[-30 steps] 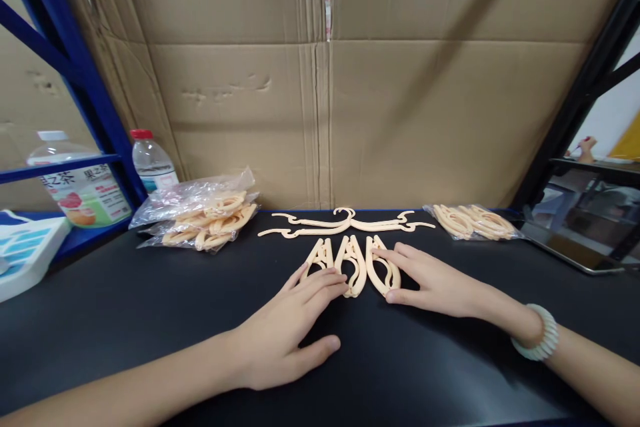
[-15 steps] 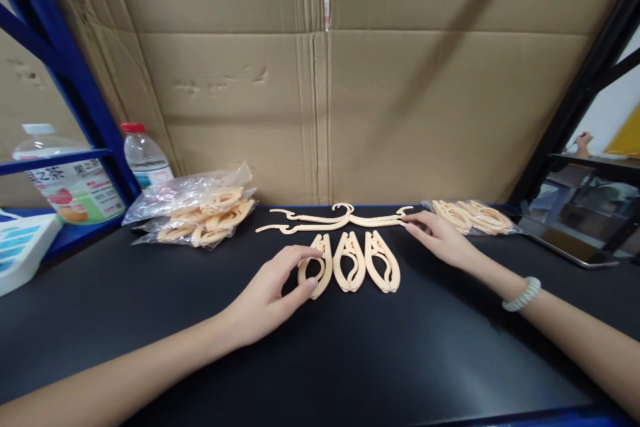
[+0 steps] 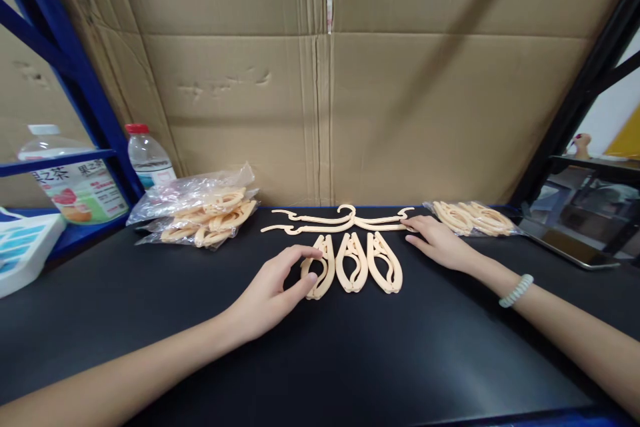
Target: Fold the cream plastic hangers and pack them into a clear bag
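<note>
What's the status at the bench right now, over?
Left hand pinching the leftmost folded hanger. Right hand flat, fingertips on the unfolded hangers. Nothing in the way between them.

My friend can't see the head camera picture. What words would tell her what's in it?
A left hand pinches the leftmost of three folded peach hangers on a black table, while the right hand touches the unfolded hangers behind them. Bagged hangers lie before cardboard.
</note>
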`<state>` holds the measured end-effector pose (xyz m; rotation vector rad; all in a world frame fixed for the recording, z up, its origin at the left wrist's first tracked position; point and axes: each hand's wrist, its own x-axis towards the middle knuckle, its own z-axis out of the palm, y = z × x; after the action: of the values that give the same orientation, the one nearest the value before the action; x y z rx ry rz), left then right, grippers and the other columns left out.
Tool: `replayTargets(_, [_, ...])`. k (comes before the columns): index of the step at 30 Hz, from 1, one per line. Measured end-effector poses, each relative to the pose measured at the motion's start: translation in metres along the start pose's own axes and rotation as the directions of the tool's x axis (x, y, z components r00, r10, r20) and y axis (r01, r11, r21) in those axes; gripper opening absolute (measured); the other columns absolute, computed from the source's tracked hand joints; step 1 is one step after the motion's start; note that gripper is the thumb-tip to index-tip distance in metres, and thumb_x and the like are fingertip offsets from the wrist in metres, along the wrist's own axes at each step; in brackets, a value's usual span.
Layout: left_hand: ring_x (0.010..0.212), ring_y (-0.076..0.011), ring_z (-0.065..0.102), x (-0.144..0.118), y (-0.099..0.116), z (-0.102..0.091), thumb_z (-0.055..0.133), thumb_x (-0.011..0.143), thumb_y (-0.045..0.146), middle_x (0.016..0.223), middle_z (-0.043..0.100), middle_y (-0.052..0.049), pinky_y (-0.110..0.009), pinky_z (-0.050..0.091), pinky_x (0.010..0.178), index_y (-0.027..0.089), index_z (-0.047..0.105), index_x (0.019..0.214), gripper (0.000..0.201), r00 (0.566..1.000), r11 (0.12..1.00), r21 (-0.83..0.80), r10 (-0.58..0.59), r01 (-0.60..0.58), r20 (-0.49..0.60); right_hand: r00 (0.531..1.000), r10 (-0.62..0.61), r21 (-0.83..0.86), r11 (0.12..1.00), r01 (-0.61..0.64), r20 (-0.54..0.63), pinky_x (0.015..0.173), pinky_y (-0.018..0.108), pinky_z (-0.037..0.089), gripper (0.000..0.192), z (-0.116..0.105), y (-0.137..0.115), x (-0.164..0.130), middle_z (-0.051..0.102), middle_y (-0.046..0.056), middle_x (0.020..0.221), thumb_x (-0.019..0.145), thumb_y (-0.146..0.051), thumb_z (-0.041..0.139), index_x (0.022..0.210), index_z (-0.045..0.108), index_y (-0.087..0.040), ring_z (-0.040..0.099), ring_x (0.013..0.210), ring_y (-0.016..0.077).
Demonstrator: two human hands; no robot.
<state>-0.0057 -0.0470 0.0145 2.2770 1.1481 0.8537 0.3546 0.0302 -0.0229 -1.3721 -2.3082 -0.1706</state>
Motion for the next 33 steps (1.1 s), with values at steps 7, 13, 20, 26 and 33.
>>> replayTargets(7, [0.111, -0.0237, 0.057, 0.0, 0.001, 0.0, 0.048, 0.09, 0.035, 0.117, 0.063, -0.005, -0.04, 0.043, 0.1, 0.024, 0.057, 0.112, 0.027, 1.0, 1.0, -0.028, 0.008, -0.008, -0.006, 0.999, -0.036, 0.067, 0.997, 0.038, -0.022, 0.104, 0.052, 0.038, 0.04, 0.005, -0.002, 0.001, 0.056, 0.014, 0.128, 0.092, -0.029, 0.037, 0.127, 0.053, -0.018, 0.049, 0.121, 0.0287])
replayTargets(13, [0.113, -0.0237, 0.055, -0.001, -0.006, 0.002, 0.05, 0.089, 0.032, 0.119, 0.061, -0.007, -0.041, 0.043, 0.101, 0.022, 0.055, 0.116, 0.029, 0.998, 0.998, -0.061, 0.009, -0.013, -0.064, 0.998, -0.045, 0.095, 0.994, 0.05, -0.048, 0.093, 0.047, 0.046, 0.031, 0.0, -0.012, 0.002, 0.061, 0.013, 0.107, 0.091, -0.03, 0.044, 0.11, 0.063, -0.017, 0.056, 0.102, 0.0268])
replayTargets(20, [0.11, -0.0224, 0.056, 0.001, -0.005, 0.002, 0.05, 0.089, 0.029, 0.115, 0.061, -0.006, -0.043, 0.042, 0.102, 0.022, 0.054, 0.113, 0.025, 0.996, 0.995, -0.097, 0.018, -0.027, -0.085, 0.999, 0.008, 0.183, 0.983, 0.0, -0.047, 0.076, 0.037, 0.048, 0.023, -0.004, -0.021, 0.006, 0.062, 0.008, 0.086, 0.09, -0.034, 0.046, 0.083, 0.062, -0.019, 0.058, 0.082, 0.0222])
replayTargets(26, [0.11, -0.0218, 0.055, 0.003, -0.003, 0.002, 0.051, 0.088, 0.029, 0.112, 0.061, -0.006, -0.044, 0.042, 0.103, 0.021, 0.055, 0.107, 0.021, 0.994, 0.983, -0.184, -0.027, 0.007, -0.108, 0.991, 0.102, 0.261, 0.962, -0.076, -0.087, 0.069, 0.035, 0.046, 0.019, -0.006, -0.02, 0.005, 0.065, 0.005, 0.082, 0.089, -0.034, 0.045, 0.085, 0.057, -0.02, 0.06, 0.074, 0.0209])
replayTargets(33, [0.108, -0.0221, 0.058, 0.007, -0.012, 0.003, 0.054, 0.083, 0.028, 0.114, 0.061, -0.01, -0.043, 0.044, 0.101, 0.018, 0.054, 0.106, 0.025, 0.977, 0.909, -0.395, -0.186, 0.131, -0.104, 0.957, 0.235, 0.411, 0.9, -0.147, -0.171, 0.073, 0.039, 0.05, 0.023, -0.024, -0.028, 0.001, 0.067, 0.008, 0.087, 0.083, -0.041, 0.051, 0.09, 0.057, -0.021, 0.063, 0.08, 0.0237])
